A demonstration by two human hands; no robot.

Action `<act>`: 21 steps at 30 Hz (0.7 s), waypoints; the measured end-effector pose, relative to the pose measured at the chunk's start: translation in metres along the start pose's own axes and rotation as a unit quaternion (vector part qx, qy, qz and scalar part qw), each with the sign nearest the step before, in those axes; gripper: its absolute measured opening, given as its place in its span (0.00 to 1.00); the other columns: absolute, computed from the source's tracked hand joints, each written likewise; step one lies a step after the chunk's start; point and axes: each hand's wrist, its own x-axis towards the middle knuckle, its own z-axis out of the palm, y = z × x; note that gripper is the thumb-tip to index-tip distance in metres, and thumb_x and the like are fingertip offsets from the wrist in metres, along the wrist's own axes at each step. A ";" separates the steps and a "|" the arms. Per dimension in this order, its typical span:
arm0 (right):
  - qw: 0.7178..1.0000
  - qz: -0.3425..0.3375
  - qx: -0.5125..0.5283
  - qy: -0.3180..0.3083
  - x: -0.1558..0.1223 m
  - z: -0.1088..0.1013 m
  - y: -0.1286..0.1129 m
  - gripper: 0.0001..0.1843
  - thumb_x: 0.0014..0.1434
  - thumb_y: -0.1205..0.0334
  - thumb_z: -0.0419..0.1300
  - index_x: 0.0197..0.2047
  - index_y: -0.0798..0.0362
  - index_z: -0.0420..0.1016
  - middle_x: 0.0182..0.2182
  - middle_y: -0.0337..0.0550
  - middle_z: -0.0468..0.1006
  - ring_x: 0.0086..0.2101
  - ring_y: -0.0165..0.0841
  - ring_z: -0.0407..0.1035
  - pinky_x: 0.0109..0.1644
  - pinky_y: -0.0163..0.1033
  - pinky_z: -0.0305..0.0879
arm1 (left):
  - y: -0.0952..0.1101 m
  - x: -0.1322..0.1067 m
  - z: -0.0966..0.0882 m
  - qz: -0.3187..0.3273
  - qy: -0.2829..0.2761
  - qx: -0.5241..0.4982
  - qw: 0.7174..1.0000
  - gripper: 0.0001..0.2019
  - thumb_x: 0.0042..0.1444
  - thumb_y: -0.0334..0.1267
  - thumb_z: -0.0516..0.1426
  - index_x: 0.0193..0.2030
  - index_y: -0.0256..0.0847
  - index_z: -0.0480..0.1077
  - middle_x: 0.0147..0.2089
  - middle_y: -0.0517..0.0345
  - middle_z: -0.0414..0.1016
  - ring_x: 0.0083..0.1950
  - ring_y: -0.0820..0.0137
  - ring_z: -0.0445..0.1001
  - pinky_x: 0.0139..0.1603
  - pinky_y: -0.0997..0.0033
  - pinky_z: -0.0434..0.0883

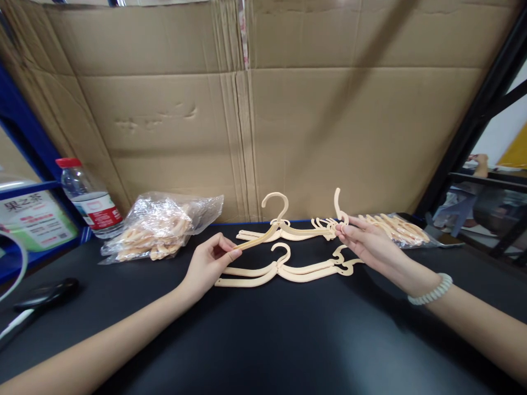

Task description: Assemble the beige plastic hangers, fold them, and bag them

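Note:
My left hand point(211, 262) pinches the left arm tip of a cream plastic hanger point(275, 215) raised just above the black table point(263, 334). My right hand point(366, 244) grips the right end of that same hanger, near a small upright hook piece point(338, 206). Under it and nearer to me, two or more similar cream hangers point(284, 269) lie flat on the table. More hangers lie in a flat stack point(304, 231) behind the held one.
A clear plastic bag of cream hanger parts point(160, 225) lies at the left, another bag point(397, 227) at the right. A water bottle point(91, 200) stands far left beside a blue shelf. A cardboard wall point(263, 109) closes the back. A black object point(45, 293) lies at the left edge.

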 end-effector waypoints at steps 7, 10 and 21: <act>0.999 0.011 0.034 -0.026 -0.004 0.005 -0.003 0.13 0.48 0.57 0.71 0.31 0.49 0.72 0.38 0.42 0.78 0.49 0.41 0.74 0.61 0.48 0.68 | -0.001 0.000 0.000 -0.009 -0.002 -0.013 1.000 0.13 0.46 0.38 0.65 0.22 0.40 0.63 0.28 0.61 0.72 0.30 0.70 0.72 0.33 0.70 0.70; 0.999 0.012 0.006 -0.035 -0.003 0.004 -0.006 0.14 0.47 0.55 0.72 0.33 0.49 0.73 0.37 0.43 0.79 0.47 0.42 0.74 0.59 0.50 0.70 | -0.001 0.000 0.000 -0.009 -0.007 -0.016 1.000 0.13 0.46 0.38 0.65 0.22 0.40 0.64 0.28 0.61 0.73 0.31 0.69 0.72 0.33 0.69 0.70; 0.992 0.040 -0.051 -0.112 0.001 -0.001 -0.013 0.15 0.50 0.48 0.69 0.28 0.49 0.72 0.33 0.44 0.78 0.40 0.38 0.76 0.54 0.48 0.74 | -0.001 0.002 -0.001 0.001 -0.016 -0.020 1.000 0.12 0.46 0.37 0.64 0.21 0.41 0.64 0.28 0.59 0.74 0.31 0.68 0.74 0.33 0.68 0.71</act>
